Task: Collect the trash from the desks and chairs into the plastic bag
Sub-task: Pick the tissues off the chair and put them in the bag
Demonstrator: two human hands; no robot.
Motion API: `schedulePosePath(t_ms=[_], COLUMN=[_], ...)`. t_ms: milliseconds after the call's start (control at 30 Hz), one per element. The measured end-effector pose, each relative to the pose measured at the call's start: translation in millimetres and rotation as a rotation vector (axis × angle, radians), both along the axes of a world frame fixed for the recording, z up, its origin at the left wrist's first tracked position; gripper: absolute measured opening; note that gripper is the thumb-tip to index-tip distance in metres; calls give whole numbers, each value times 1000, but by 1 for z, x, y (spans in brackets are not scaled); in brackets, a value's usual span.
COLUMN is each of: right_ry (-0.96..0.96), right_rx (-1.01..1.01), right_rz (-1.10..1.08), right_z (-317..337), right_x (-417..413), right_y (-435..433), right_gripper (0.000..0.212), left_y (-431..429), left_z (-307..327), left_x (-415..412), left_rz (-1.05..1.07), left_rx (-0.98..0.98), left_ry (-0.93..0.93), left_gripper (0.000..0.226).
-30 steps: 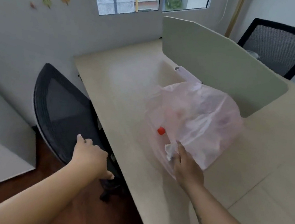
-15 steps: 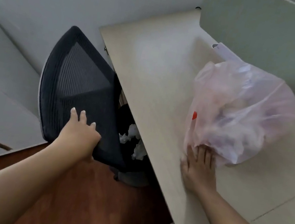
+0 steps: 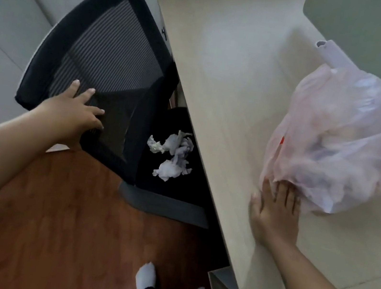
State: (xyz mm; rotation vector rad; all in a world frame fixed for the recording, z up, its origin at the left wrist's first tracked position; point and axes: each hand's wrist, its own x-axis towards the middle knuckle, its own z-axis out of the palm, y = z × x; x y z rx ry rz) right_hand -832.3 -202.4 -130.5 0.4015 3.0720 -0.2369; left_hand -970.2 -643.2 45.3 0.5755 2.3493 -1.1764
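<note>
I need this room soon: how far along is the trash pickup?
Done: the plastic bag on the desk bulges with trash. In hand: the left hand presses on the chair back, the right hand rests against the bag. Left: crumpled paper lies on the chair seat.

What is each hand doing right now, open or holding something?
Left hand: open, fingers spread on the black mesh chair back.
Right hand: open, flat on the pale wooden desk, fingertips touching the translucent pink plastic bag.

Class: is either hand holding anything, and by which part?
Nothing is gripped. The left hand presses on the lower black mesh chair back; the right hand lies flat on the pale desk, fingertips against the translucent pink plastic bag.
</note>
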Motion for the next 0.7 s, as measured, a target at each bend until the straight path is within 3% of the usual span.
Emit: schedulePosePath(t_ms=[233,400,567,700], right_ry=[80,341,303,253], right_rx=[-2,25,103,9], right_rz=[-8,137,257,403], right_z=[4,7,7,10], right_x=[2,6,-21,-71], right_y=[-6,-41,-100,-153], right_gripper=[68,63,57,49], left_y=[-26,5,24,14], left_z=[-10,-75,-151,-182], left_x=[3,24,31,16], left_rz=[124,324,428,445], left_rx=[0,340,597,702], left_ry=[112,65,-70,-125], left_gripper=[71,88,83,89])
